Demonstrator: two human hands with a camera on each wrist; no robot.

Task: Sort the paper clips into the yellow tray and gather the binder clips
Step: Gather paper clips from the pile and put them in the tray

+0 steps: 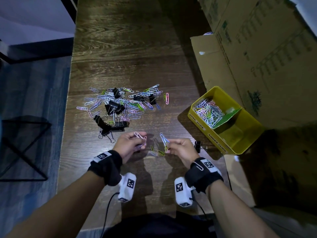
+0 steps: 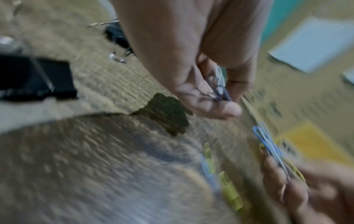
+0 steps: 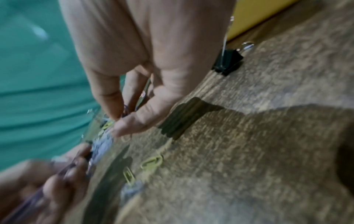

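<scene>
Dark wood table (image 1: 130,48) carries everything. Large cardboard boxes (image 1: 257,48) stand along its right side, directly behind the yellow tray (image 1: 247,134). The tray has two compartments, split by a green divider (image 1: 228,117): the far one holds a heap of paper clips (image 1: 208,112); contents of the near one cannot be made out in shadow.

Mixed pile (image 1: 120,105) at table centre, well apart from the tray: coloured paper clips tangled with black binder clips (image 1: 111,125).

Left hand (image 1: 130,143), fingers curled, pinches a few pale paper clips (image 1: 141,137) just above the table. Right hand (image 1: 181,148), fingers curled, pinches a blue paper clip bunch (image 1: 164,140).

One lone binder clip (image 1: 198,146) lies between the right hand and the tray's near wall. Loose yellow-green clips (image 1: 160,152) lie on the table between the hands.

Both wrist views are blurred.
</scene>
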